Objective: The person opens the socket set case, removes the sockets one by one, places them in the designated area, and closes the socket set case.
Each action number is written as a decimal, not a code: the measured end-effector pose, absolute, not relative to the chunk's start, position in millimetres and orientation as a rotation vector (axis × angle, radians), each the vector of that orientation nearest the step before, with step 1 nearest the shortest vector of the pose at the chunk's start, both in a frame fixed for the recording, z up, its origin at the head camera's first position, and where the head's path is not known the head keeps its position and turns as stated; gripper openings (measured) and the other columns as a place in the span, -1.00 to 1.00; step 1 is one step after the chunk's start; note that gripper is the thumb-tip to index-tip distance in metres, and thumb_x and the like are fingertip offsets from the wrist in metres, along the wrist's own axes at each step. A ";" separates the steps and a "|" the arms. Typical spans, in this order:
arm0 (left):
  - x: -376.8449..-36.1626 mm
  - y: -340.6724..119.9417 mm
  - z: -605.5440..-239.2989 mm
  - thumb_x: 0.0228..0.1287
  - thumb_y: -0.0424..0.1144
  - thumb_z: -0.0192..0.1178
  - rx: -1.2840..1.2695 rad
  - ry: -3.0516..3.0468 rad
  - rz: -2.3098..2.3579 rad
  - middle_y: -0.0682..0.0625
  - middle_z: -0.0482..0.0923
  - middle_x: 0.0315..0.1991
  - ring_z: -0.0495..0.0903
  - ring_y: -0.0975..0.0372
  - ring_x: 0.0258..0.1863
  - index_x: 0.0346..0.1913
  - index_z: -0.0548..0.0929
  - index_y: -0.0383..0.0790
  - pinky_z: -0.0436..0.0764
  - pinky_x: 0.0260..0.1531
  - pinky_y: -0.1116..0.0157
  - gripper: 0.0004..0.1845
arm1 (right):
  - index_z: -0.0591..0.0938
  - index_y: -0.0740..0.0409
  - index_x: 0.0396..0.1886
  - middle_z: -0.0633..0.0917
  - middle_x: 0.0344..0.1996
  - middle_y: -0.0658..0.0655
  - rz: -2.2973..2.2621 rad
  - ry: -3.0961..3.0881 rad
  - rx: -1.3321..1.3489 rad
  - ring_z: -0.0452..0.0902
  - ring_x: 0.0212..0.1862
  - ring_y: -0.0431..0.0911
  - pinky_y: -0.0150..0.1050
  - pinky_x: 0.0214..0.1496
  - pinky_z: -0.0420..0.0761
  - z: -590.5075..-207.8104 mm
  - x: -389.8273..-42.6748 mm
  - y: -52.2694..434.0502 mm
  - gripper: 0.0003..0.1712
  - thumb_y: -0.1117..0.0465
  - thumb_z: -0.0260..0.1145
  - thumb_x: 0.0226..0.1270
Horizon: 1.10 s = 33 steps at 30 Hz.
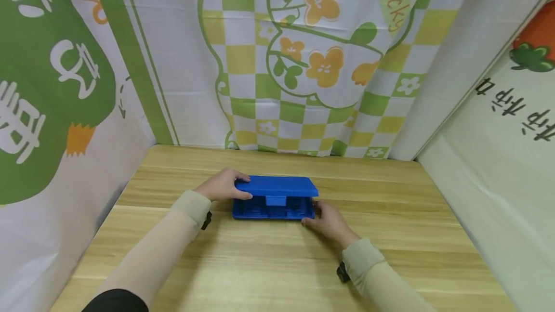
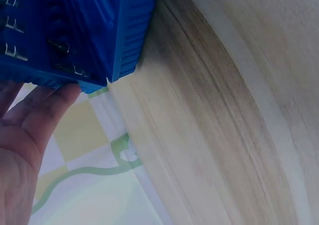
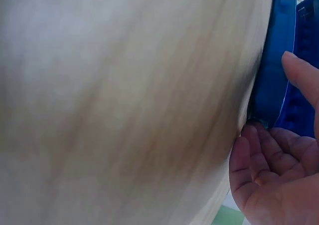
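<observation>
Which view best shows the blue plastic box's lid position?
The head view: the blue plastic box sits whole on the wooden table, lid partly raised. The left wrist view shows only one corner; the right wrist view, a blurred edge.

Light wooden table (image 1: 269, 264) with pale grain stripes, fills lower half of head view. Enclosed on three sides by hanging printed cloths. Back cloth (image 1: 299, 61): white with green-yellow checker pattern, orange flowers, green leaves, word "Lucky" top right. Left cloth (image 1: 52, 90): big green shape with white characters, small orange patch. Right cloth (image 1: 503, 148): pale, black characters, orange-green motif at upper edge. Even, soft lighting, faint shadows on tabletop.
</observation>
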State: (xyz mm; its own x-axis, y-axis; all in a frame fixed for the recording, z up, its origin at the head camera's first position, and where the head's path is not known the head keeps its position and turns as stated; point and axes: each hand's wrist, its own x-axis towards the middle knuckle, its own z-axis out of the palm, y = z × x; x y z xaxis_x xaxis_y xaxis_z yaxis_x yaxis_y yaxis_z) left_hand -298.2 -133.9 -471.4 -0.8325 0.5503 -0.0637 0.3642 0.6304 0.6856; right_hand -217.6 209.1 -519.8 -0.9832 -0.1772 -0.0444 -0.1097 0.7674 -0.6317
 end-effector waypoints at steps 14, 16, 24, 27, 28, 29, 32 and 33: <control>-305.2 -136.5 -471.5 0.44 0.11 0.29 0.726 2.671 1.178 -0.11 0.69 0.06 0.65 0.09 -0.04 0.18 0.70 -0.27 0.63 0.02 0.02 -0.47 | 0.52 0.58 0.21 0.57 -0.38 0.11 -1.046 2.911 -0.174 0.47 -0.33 -0.07 -0.10 -0.23 0.56 -518.6 -207.4 196.3 -0.45 0.29 0.41 0.38; -305.2 -135.0 -470.3 0.48 0.12 0.25 0.685 2.672 1.201 -0.15 0.67 0.11 0.64 0.06 -0.01 0.24 0.67 -0.28 0.62 0.05 0.00 -0.44 | 0.44 0.61 0.30 0.56 -0.39 0.12 -1.084 2.889 -0.175 0.46 -0.36 -0.08 -0.12 -0.28 0.54 -519.9 -205.5 196.3 -0.33 0.29 0.44 0.34; -303.8 -126.4 -468.5 0.53 0.06 0.20 0.527 2.713 1.357 -0.24 0.61 0.18 0.64 -0.06 0.07 0.32 0.57 -0.30 0.63 0.05 -0.04 -0.45 | 0.23 0.67 0.45 0.36 0.34 0.58 -0.985 2.888 -0.303 0.54 0.12 0.29 0.19 0.26 0.51 -517.0 -199.1 190.1 -0.07 0.22 0.49 0.32; -303.1 -124.7 -467.0 0.55 0.08 0.17 0.482 2.737 1.380 -0.24 0.64 0.08 0.66 -0.03 -0.09 0.32 0.55 -0.30 0.64 -0.04 -0.01 -0.45 | 0.29 0.65 0.43 0.34 0.39 0.52 -0.949 2.858 -0.304 0.54 0.10 0.22 0.15 0.26 0.52 -513.5 -196.2 189.3 -0.12 0.21 0.49 0.35; -303.2 -124.8 -466.9 0.56 0.09 0.15 0.475 2.750 1.377 -0.24 0.64 0.07 0.65 -0.02 -0.12 0.33 0.54 -0.30 0.63 -0.04 -0.01 -0.44 | 0.31 0.64 0.43 0.35 0.39 0.50 -0.938 2.852 -0.306 0.55 0.08 0.18 0.14 0.24 0.53 -512.2 -195.2 189.3 -0.13 0.21 0.49 0.35; -303.3 -125.2 -466.9 0.57 0.11 0.13 0.470 2.765 1.371 -0.25 0.63 0.07 0.65 -0.02 -0.14 0.35 0.52 -0.30 0.62 -0.03 -0.02 -0.42 | 0.31 0.63 0.43 0.35 0.40 0.48 -0.937 2.839 -0.305 0.56 0.04 0.14 0.12 0.20 0.55 -510.9 -194.0 189.1 -0.14 0.20 0.49 0.36; -304.1 -126.7 -467.5 0.59 0.15 0.06 0.451 2.798 1.363 -0.28 0.59 0.18 0.63 -0.04 -0.09 0.43 0.46 -0.27 0.58 0.04 -0.08 -0.37 | 0.32 0.60 0.45 0.35 0.40 0.43 -0.943 2.814 -0.315 0.52 -0.12 -0.03 0.01 0.05 0.60 -509.6 -190.9 188.1 -0.14 0.20 0.49 0.36; -304.5 -127.7 -468.2 0.61 0.14 0.04 0.448 2.800 1.368 -0.29 0.56 0.23 0.63 -0.07 -0.04 0.45 0.44 -0.26 0.57 0.07 -0.10 -0.37 | 0.32 0.60 0.45 0.36 0.40 0.42 -0.948 2.810 -0.324 0.50 -0.16 -0.07 -0.02 0.00 0.59 -509.5 -189.9 187.8 -0.14 0.20 0.50 0.36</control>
State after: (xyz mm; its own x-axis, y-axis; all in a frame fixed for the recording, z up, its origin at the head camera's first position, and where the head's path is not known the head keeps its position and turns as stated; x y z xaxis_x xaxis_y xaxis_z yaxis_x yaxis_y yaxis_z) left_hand -304.5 -127.7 -468.2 -0.9595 0.2502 0.1297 0.2561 0.5817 0.7720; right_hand -189.9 187.8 -509.5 -0.9640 -0.2536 -0.0800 -0.1534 0.7759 -0.6119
